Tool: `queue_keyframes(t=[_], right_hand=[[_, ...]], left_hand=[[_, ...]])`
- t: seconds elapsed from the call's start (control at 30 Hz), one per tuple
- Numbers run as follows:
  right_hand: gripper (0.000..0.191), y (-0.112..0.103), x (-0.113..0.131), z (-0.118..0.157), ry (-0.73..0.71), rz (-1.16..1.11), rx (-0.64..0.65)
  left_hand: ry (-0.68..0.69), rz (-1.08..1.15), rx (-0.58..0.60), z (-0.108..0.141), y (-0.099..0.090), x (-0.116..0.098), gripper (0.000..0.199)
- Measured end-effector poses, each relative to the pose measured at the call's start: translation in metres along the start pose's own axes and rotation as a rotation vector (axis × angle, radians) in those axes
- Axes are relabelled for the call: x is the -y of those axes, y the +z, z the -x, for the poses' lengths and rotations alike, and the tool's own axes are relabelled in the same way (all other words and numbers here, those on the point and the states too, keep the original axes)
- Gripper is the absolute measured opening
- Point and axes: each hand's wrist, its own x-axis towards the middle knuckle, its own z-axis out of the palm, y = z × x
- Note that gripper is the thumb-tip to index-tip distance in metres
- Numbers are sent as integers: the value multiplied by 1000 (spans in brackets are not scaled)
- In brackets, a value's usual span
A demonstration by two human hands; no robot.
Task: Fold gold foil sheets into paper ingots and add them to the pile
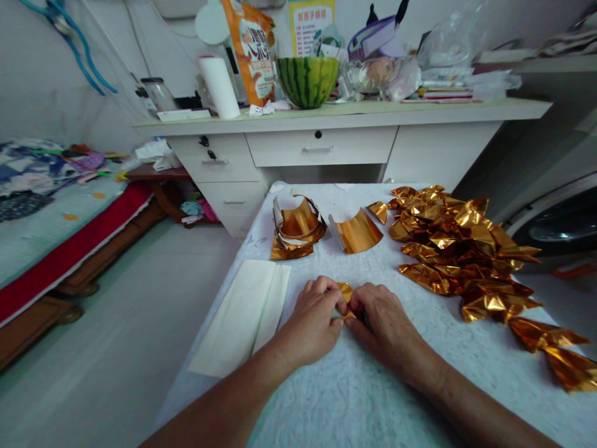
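Head view: we look down on our two hands, which meet over the middle of the table (354, 398), forearms reaching in from the near side.
Left hand (317, 318): palm down, fingers curled under, thumb and fingertips pinched tight on a small foil piece (345, 290).
Right hand (386, 323): knuckles up, fingers bent inward, pinching the same piece from the right.
Foil piece: between our fingertips, mostly covered; we cannot tell its full shape.
Table cloth: pale; we have white paper (233, 314) at left, curled gold sheets (299, 223) and one curved sheet (358, 233) farther off, and a heap (450, 239) of twisted gold foil at right.
Desk (321, 148): white, at the far side, bearing an orange bag (254, 59) and a white roll (219, 88).
Room: bed (84, 244) at left, washer (559, 227) at right.
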Motion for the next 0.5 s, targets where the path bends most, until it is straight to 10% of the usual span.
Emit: queue_keyframes(t=[0.5], right_hand=[[42,-4,-4,6,-68,-25,9]], left_hand=[[41,9,83,1,-7,4,29]])
